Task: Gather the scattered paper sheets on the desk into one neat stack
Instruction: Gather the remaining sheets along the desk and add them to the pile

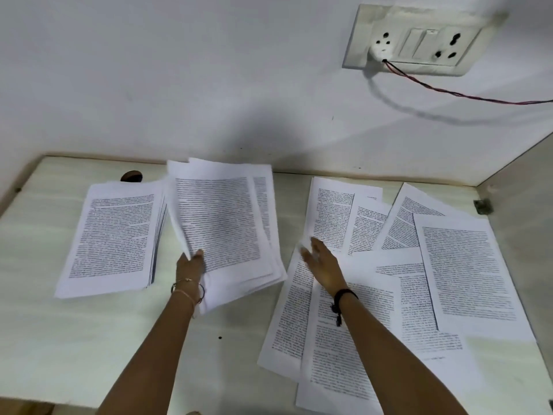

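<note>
Over right on the bench [59, 339] my open right grip [321, 262] touches the loose sheets [466, 265], so I'd slide them together gently while my left grip [191, 265] holds the bundle [221, 223].

White wall [179, 70] beyond both hands. Socket plate [419, 40] with switches is high on it, up and right of the right hand [321, 262]. White plug [378, 50] sits in the plate's left socket. Twisted red-black wire [449, 91] runs from the plug out the right edge. Round hole [131, 176] in the desk [89, 339], up and left of the left hand [190, 265]. Small dark spot [220, 337] on the desk between the forearms, nearer than both hands. Pale side panel [523, 190] far right of the right hand, small metal bracket [482, 206] on it.
</note>
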Motion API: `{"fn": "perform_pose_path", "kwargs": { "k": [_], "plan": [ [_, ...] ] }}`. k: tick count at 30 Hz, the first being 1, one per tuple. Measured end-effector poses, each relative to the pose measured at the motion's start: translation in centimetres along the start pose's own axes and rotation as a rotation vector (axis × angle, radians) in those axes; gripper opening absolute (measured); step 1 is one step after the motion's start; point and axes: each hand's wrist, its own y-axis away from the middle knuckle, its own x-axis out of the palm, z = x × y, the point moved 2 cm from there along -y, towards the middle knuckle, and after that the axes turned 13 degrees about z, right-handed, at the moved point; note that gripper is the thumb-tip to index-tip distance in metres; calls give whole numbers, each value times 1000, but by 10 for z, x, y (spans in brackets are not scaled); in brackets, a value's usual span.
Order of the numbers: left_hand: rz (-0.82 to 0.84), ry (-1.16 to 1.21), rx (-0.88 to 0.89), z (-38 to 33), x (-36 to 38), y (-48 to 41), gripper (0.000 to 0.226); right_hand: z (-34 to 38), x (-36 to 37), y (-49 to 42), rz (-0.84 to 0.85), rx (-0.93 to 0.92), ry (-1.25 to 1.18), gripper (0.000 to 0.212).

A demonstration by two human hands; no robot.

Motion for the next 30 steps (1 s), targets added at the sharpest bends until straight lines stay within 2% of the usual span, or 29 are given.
{"fn": "perform_pose_path", "kwargs": {
  "k": [2, 3, 5, 7, 8, 10, 12, 13, 14, 15, 16, 17, 19, 20, 21, 22, 24, 27, 29, 30],
  "plan": [
    [120, -26, -6, 9, 10, 8, 32, 11, 5, 9, -22, -18, -306, 38],
    [201, -22, 3, 13, 17, 13, 38, 13, 6, 13, -15, -19, -377, 40],
    [432, -20, -18, 21, 34, 28, 48, 12, 8, 23, -14, 6, -396, 56],
    [665, -79, -70, 29, 50, 42, 67, 5, 6, 34, -125, 72, -341, 63],
    [713, -93, -62, 33, 55, 45, 66, 0, 5, 40, -148, 119, -288, 63],
    [650, -76, -33, 40, 63, 50, 46, -13, 10, 56, -76, 177, -200, 63],
    [597, -24, -52, 51, 72, 50, 39, -27, 16, 73, -20, 197, -167, 55],
    [594, -19, -70, 56, 76, 52, 39, -37, 19, 77, -43, 222, -219, 47],
    [592, -35, -86, 58, 81, 55, 40, -43, 19, 88, -118, 222, -259, 17],
    [589, -80, -79, 60, 86, 59, 43, -53, 21, 93, -233, 270, -310, 55],
    [581, -153, -58, 62, 91, 62, 42, -60, 23, 100, -293, 306, -320, 20],
    [589, -256, -34, 62, 97, 68, 38, -65, 21, 113, -397, 347, -373, 2],
    [614, -493, 63, 67, 108, 77, 32, -74, 23, 132, -506, 386, -325, 11],
    [622, -613, 124, 71, 114, 80, 32, -81, 25, 141, -561, 419, -253, 7],
    [629, -713, 174, 72, 118, 84, 30, -87, 26, 147, -612, 457, -147, 13],
    [639, -738, 213, 77, 123, 85, 27, -93, 26, 151, -655, 521, -20, 29],
    [679, -598, 211, 74, 130, 98, 23, -102, 29, 158, -707, 586, 7, 57],
    [688, -360, 49, 82, 130, 99, 47, -102, 31, 164, -671, 578, -140, 72],
    [728, -371, -30, 100, 129, 82, 79, -99, 30, 161, -664, 508, -229, 67],
    [760, -400, -48, 120, 130, 63, 96, -99, 28, 159, -646, 522, -173, 63]
  ]
}}
